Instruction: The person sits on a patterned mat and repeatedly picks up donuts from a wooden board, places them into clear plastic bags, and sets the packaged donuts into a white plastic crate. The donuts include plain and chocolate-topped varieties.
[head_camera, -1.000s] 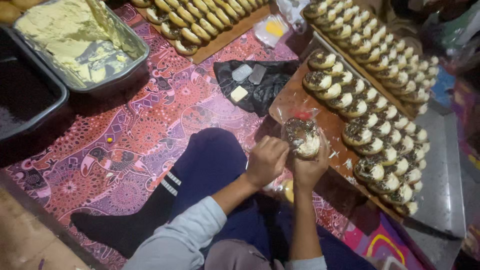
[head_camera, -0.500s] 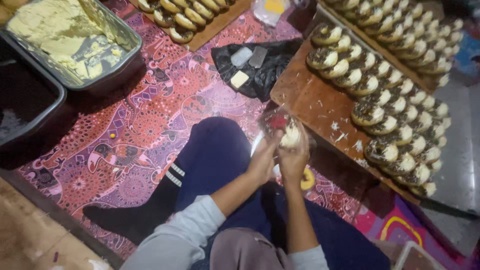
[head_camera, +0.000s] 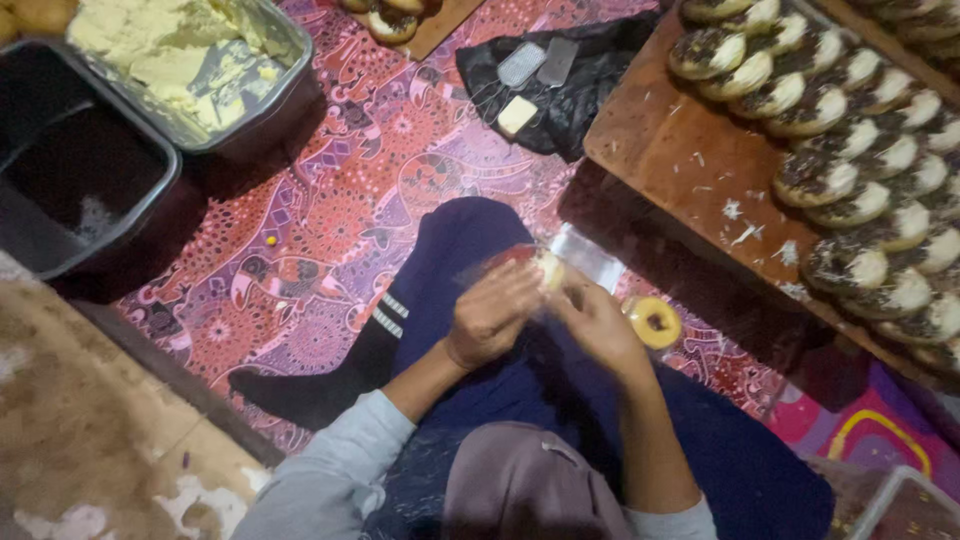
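Left of the wooden board (head_camera: 700, 170) of topped doughnuts (head_camera: 860, 200), over your knee, your left hand (head_camera: 490, 315) and right hand (head_camera: 598, 325) close together around a wrapped doughnut (head_camera: 548, 270). A tape roll (head_camera: 652, 322) lies just right of them, below the board.

Left hand (head_camera: 492, 312) and right hand (head_camera: 598, 322) meet, fingers curled.
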